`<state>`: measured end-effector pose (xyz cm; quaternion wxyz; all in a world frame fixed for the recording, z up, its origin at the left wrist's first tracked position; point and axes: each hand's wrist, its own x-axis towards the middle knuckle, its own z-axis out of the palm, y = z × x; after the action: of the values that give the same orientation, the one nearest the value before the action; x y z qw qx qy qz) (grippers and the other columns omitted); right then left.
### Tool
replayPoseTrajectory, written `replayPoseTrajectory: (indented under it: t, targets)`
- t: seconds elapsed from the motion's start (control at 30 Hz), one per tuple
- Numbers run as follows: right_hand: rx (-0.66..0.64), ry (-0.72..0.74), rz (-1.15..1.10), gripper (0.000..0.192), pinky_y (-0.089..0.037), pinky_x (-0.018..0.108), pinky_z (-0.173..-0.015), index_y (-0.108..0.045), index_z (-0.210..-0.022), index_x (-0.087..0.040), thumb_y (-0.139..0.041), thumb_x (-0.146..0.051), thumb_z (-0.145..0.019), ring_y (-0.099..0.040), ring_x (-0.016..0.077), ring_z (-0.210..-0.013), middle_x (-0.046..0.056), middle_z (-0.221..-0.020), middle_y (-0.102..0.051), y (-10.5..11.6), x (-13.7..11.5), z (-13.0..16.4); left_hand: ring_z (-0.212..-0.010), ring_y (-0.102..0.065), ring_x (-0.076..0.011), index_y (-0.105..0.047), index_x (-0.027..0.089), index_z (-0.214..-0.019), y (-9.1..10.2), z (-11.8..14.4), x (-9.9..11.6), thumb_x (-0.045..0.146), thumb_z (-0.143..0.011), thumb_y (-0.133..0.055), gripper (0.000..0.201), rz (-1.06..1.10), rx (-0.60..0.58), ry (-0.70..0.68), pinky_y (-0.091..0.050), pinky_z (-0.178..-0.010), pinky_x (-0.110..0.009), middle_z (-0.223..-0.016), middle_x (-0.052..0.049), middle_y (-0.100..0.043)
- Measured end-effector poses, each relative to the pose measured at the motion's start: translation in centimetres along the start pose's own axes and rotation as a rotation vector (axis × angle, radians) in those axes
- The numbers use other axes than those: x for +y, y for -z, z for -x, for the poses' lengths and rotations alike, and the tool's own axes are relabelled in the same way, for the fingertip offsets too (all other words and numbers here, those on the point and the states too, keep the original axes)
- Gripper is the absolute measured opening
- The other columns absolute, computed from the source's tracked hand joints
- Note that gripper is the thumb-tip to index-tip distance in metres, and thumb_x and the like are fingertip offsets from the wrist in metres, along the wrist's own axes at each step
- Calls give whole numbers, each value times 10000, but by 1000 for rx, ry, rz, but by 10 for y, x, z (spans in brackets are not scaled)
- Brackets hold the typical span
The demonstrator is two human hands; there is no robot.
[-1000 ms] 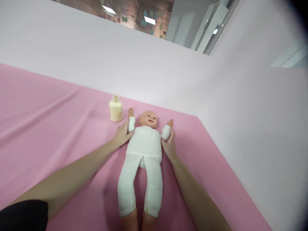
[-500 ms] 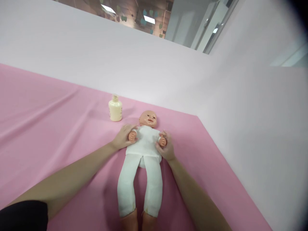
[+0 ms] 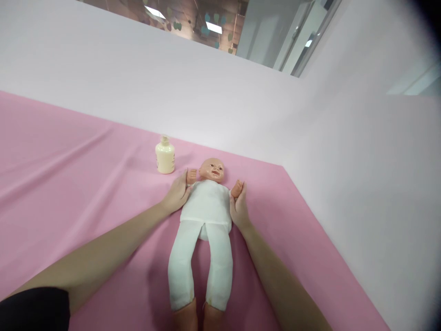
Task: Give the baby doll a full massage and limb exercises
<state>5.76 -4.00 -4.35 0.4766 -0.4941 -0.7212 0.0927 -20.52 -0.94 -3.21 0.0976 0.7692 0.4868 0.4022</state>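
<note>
A baby doll [image 3: 206,207] in a white bodysuit lies on its back on the pink cloth [image 3: 79,184], head toward the wall. My left hand [image 3: 177,193] grips the doll's arm on the left side, with the doll's small hand raised beside its head. My right hand [image 3: 238,205] holds the doll's other arm on the right, that small hand sticking up above my fingers. The doll's legs stretch toward me, and its bare feet are cut off by the bottom edge.
A cream-coloured lotion bottle [image 3: 165,155] stands upright on the cloth just left of the doll's head. A white wall [image 3: 206,92] runs behind the cloth and along its right side.
The doll's arms were spread out, then folded in over its chest, and are now moved back out and up beside the head, both my hands holding them throughout.
</note>
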Motion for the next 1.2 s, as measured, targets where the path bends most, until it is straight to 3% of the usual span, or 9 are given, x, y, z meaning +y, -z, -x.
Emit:
replayPoseTrajectory:
  t: [0.13, 0.27, 0.43, 0.57, 0.8, 1.07, 1.2]
  targets:
    - [-20, -32, 57, 666, -180, 500, -1164, 84, -1488, -159, -276, -330, -955, -71, 234, -1459, 133, -1571, -81, 0, 7, -4, -1379, -265, -340, 22, 81, -1487, -2, -3, -7, 304, -929, -310, 687, -53, 1, -36, -267, -1092, -549, -1505, -228, -235]
    - [-44, -65, 76, 647, -194, 518, -1158, -41, -1500, -205, -328, -315, -932, -134, 249, -1449, 89, -1572, -125, 0, 15, -5, -1412, -203, -333, -58, 110, -1497, -1, -3, -9, 302, -930, -289, 642, -90, -56, 37, -250, -1106, -532, -1542, -194, -167]
    - [-57, -168, 104, 610, -240, 530, -1139, -243, -1466, -137, -378, -311, -897, -247, 285, -1408, 145, -1517, -276, 0, 22, -5, -1378, -282, -341, -211, 118, -1474, -4, -2, -11, 373, -923, -299, 614, -145, -137, 169, -253, -1095, -527, -1500, -187, -288]
    - [-59, -206, 55, 605, -291, 519, -1115, -291, -1452, -184, -422, -329, -879, -331, 280, -1368, 118, -1480, -355, 2, 22, -6, -1336, -343, -357, -233, 140, -1471, -6, -3, -14, 418, -913, -314, 628, -165, -149, 220, -296, -1050, -528, -1447, -186, -376]
    - [-58, -324, -5, 620, -369, 515, -1056, -342, -1434, -189, -464, -356, -849, -457, 298, -1280, 127, -1386, -483, 4, 20, -8, -1150, -515, -307, -292, 123, -1450, -2, -6, -12, 400, -907, -328, 610, -195, -207, 237, -373, -964, -467, -1201, -159, -597]
    - [-47, -315, -44, 633, -332, 504, -1087, -319, -1434, -213, -482, -349, -837, -418, 275, -1317, 104, -1428, -440, 3, 21, -8, -1126, -542, -294, -338, 127, -1434, 1, -6, -10, 408, -901, -356, 603, -131, -183, 230, -396, -967, -441, -1201, -145, -601]
    - [-10, -256, -71, 670, -357, 491, -1073, -240, -1446, -214, -488, -356, -841, -384, 258, -1337, 121, -1460, -374, 3, 18, -7, -1140, -547, -278, -257, 142, -1468, 3, -4, -7, 385, -898, -369, 629, 23, -153, 210, -421, -975, -414, -1326, -147, -508]
